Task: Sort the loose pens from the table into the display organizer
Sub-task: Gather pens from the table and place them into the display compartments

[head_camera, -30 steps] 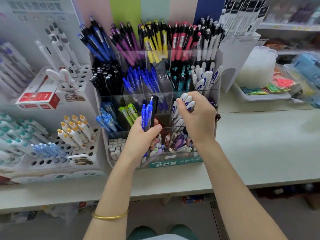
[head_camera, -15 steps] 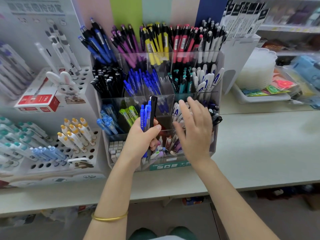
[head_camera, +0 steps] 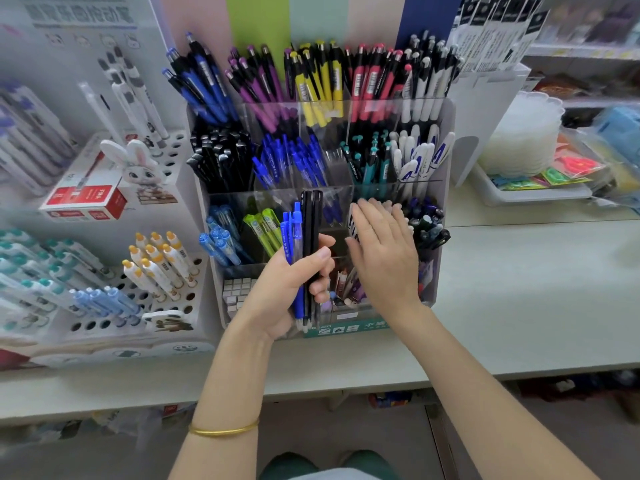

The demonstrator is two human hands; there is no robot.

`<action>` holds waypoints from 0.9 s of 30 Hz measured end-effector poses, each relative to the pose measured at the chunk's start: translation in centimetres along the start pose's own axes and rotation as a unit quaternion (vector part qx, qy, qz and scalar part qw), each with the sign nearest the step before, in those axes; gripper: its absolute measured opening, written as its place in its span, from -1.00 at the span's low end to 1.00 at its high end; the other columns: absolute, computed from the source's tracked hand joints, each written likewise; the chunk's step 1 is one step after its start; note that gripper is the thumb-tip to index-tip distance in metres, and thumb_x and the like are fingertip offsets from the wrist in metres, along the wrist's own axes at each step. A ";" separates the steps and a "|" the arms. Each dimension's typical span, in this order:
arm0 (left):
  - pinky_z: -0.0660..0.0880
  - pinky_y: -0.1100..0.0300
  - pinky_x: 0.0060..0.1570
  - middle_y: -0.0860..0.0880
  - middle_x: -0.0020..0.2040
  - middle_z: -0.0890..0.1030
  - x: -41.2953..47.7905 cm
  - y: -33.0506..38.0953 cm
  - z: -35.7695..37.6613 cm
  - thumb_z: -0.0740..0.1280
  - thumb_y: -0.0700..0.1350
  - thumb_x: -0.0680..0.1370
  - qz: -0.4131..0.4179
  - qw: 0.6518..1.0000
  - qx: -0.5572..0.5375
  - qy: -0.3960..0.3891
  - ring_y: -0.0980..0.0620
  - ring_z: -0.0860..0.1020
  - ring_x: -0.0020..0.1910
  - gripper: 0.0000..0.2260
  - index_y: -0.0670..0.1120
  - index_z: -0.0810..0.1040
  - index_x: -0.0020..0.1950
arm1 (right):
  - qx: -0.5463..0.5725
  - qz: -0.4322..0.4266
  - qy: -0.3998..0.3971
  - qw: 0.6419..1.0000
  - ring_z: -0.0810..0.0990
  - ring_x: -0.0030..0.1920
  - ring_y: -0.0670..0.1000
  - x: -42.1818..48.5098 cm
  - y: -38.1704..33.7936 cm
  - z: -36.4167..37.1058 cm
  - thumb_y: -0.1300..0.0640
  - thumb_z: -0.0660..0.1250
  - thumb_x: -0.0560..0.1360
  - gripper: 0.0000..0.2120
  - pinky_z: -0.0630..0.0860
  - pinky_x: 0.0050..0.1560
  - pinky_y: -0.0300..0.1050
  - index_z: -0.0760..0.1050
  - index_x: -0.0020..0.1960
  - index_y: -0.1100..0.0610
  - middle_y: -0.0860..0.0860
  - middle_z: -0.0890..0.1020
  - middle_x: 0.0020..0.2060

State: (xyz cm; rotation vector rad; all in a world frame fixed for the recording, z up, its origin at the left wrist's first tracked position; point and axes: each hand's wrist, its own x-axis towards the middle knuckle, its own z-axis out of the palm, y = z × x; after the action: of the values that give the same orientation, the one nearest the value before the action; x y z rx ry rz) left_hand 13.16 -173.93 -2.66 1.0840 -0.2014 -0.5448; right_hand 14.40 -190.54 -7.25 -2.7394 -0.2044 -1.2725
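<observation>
A clear tiered display organizer (head_camera: 445,188) stands on the table, its compartments packed with pens sorted by colour. My left hand (head_camera: 287,285) grips a bundle of pens (head_camera: 303,244), blue ones and black ones, upright in front of the organizer's lower middle. My right hand (head_camera: 384,258) is open with straight fingers, palm toward the white pens (head_camera: 353,223) in a lower right compartment, which it mostly hides. I cannot tell if the fingers touch them.
A white peg stand (head_camera: 162,299) with yellow-capped and blue pens sits at the left, with a red box (head_camera: 85,199) and rabbit figure behind. A white tray (head_camera: 540,194) of packets and stacked plastic lids lies at the back right. The pale table (head_camera: 519,289) stretches right of the organizer.
My right hand let go of the white pens it gripped a second ago and opened flat over their compartment. My left hand kept its bundle and barely moved.
</observation>
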 end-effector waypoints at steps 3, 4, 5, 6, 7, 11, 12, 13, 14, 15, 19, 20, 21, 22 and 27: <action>0.28 0.32 -0.51 -0.02 -0.31 0.40 -0.1 -0.3 0.2 0.26 -0.18 0.50 -0.016 0.998 -0.043 -0.030 0.14 0.28 -0.49 -0.71 -0.17 0.46 0.22 | 0.009 0.003 -0.014 1.000 0.49 0.30 0.17 0.4 0.5 -0.1 0.20 0.25 0.54 -0.66 0.23 0.45 0.08 0.50 0.29 0.28 0.17 0.58 0.22; 0.26 0.32 -0.50 -0.01 -0.31 0.41 -0.2 -0.4 0.2 0.25 -0.19 0.52 -0.019 0.997 -0.057 -0.042 0.15 0.28 -0.49 -0.70 -0.18 0.45 0.25 | 0.015 0.010 -0.016 1.000 0.48 0.30 0.17 0.4 0.3 -0.2 0.20 0.25 0.54 -0.65 0.22 0.45 0.09 0.50 0.29 0.28 0.17 0.57 0.22; 0.25 0.32 -0.50 -0.01 -0.30 0.41 -0.3 -0.5 0.2 0.24 -0.19 0.53 -0.021 0.996 -0.068 -0.053 0.15 0.28 -0.48 -0.69 -0.18 0.45 0.27 | 0.031 0.024 -0.014 0.999 0.48 0.31 0.16 0.5 0.1 -0.5 0.20 0.26 0.54 -0.65 0.23 0.44 0.10 0.50 0.29 0.28 0.16 0.57 0.22; 0.25 0.32 -0.50 -0.01 -0.30 0.41 -0.3 -0.5 0.1 0.24 -0.20 0.54 -0.024 0.995 -0.076 -0.062 0.15 0.29 -0.48 -0.70 -0.18 0.44 0.27 | 0.060 0.043 -0.003 0.997 0.48 0.31 0.15 0.8 -0.3 -1.0 0.21 0.26 0.55 -0.66 0.26 0.43 0.11 0.50 0.29 0.28 0.16 0.57 0.22; 0.26 0.32 -0.50 -0.01 -0.30 0.40 -0.4 -0.5 0.0 0.24 -0.20 0.54 -0.028 0.994 -0.079 -0.070 0.15 0.30 -0.48 -0.72 -0.18 0.44 0.24 | 0.107 0.071 0.014 0.992 0.49 0.28 0.13 1.1 -0.8 -1.8 0.21 0.25 0.56 -0.67 0.32 0.39 0.09 0.50 0.29 0.27 0.13 0.58 0.20; 0.27 0.31 -0.48 0.00 -0.31 0.38 -0.6 -0.4 -0.3 0.30 -0.18 0.54 -0.044 0.995 -0.030 -0.084 0.14 0.32 -0.47 -0.89 -0.14 0.45 0.05 | 0.421 0.256 -0.022 0.870 0.55 -0.05 -0.04 3.7 -3.2 -5.3 0.07 0.26 0.55 -0.74 0.51 0.01 -0.15 0.53 0.21 0.07 -0.15 0.53 -0.08; 0.28 0.31 -0.48 0.00 -0.32 0.38 -0.7 -0.3 -0.3 0.34 -0.17 0.52 -0.046 0.995 -0.014 -0.083 0.13 0.32 -0.47 -0.90 -0.13 0.45 -0.02 | 0.452 0.273 -0.062 0.847 0.54 -0.08 -0.07 4.3 -3.7 -5.8 0.03 0.28 0.53 -0.73 0.50 -0.03 -0.21 0.53 0.21 0.02 -0.14 0.52 -0.11; 0.29 0.31 -0.48 0.00 -0.33 0.39 -0.7 -0.2 -0.2 0.38 -0.15 0.50 -0.048 0.995 -0.005 -0.082 0.13 0.32 -0.47 -0.87 -0.12 0.44 -0.07 | 0.450 0.261 -0.098 0.849 0.52 -0.09 -0.10 4.7 -3.9 -6.0 0.01 0.31 0.51 -0.72 0.47 -0.04 -0.29 0.53 0.20 0.01 -0.11 0.52 -0.11; 0.29 0.31 -0.48 0.00 -0.33 0.40 -0.8 -0.1 -0.2 0.39 -0.14 0.48 -0.051 0.995 -0.001 -0.081 0.13 0.32 -0.47 -0.86 -0.12 0.44 -0.10 | 0.440 0.243 -0.130 0.855 0.51 -0.09 -0.13 5.0 -4.0 -6.1 0.01 0.34 0.50 -0.73 0.44 -0.05 -0.34 0.53 0.20 0.00 -0.09 0.54 -0.09; 0.28 0.30 -0.48 0.00 -0.33 0.40 -0.8 0.1 -0.2 0.38 -0.14 0.49 -0.052 0.996 0.001 -0.077 0.13 0.31 -0.47 -0.88 -0.12 0.45 -0.12 | 0.439 0.235 -0.153 0.854 0.52 -0.08 -0.13 5.2 -4.0 -6.1 0.04 0.38 0.50 -0.75 0.45 -0.05 -0.35 0.53 0.17 -0.01 -0.07 0.56 -0.05; 0.29 0.30 -0.48 -0.05 -0.28 0.45 -1.1 0.5 -0.3 0.28 -0.14 0.54 -0.048 0.997 0.001 -0.063 0.11 0.33 -0.46 -0.90 -0.11 0.56 -0.02 | 0.537 0.285 -0.200 0.769 0.54 -0.27 -0.09 5.9 -3.5 -6.1 0.21 0.42 0.47 -0.85 0.49 -0.27 -0.23 0.53 -0.04 0.00 -0.04 0.58 -0.19; 0.31 0.30 -0.47 -0.07 -0.25 0.48 -1.2 0.5 -0.3 0.27 -0.13 0.55 -0.043 0.997 -0.005 -0.067 0.10 0.34 -0.44 -0.87 -0.12 0.57 0.01 | 0.555 0.297 -0.211 0.748 0.52 -0.34 -0.10 6.0 -3.3 -6.1 0.24 0.40 0.48 -0.86 0.46 -0.34 -0.26 0.52 -0.05 0.03 -0.03 0.56 -0.24; 0.34 0.29 -0.46 -0.09 -0.22 0.52 -1.3 0.6 -0.4 0.25 -0.12 0.55 -0.039 0.997 -0.015 -0.070 0.09 0.37 -0.42 -0.84 -0.14 0.56 0.06 | 0.569 0.303 -0.219 0.733 0.50 -0.37 -0.10 6.0 -3.1 -6.1 0.26 0.39 0.49 -0.87 0.43 -0.38 -0.27 0.51 -0.05 0.07 -0.02 0.55 -0.27; 0.37 0.28 -0.44 -0.10 -0.19 0.55 -1.4 0.7 -0.4 0.24 -0.12 0.55 -0.036 0.997 -0.025 -0.070 0.09 0.40 -0.39 -0.80 -0.17 0.54 0.12 | 0.582 0.307 -0.221 0.720 0.48 -0.38 -0.10 6.1 -2.9 -6.1 0.28 0.37 0.50 -0.88 0.42 -0.38 -0.26 0.50 -0.05 0.09 -0.03 0.55 -0.29; 0.45 0.27 -0.43 -0.22 -0.03 0.64 -1.5 1.2 -0.8 0.24 -0.19 0.52 -0.040 0.995 -0.067 -0.056 0.08 0.47 -0.37 -0.63 -0.33 0.42 0.29 | 0.616 0.327 -0.234 0.678 0.49 -0.24 0.08 6.2 -2.2 -5.9 0.28 0.35 0.51 -0.89 0.41 -0.32 -0.17 0.51 0.00 0.12 0.17 0.58 -0.19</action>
State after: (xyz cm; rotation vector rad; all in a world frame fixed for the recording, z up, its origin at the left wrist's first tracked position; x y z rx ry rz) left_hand 12.60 -172.13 -1.86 0.9355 -0.2173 -0.6826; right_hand 13.59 -188.88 1.40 -1.5436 -0.0489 -0.0284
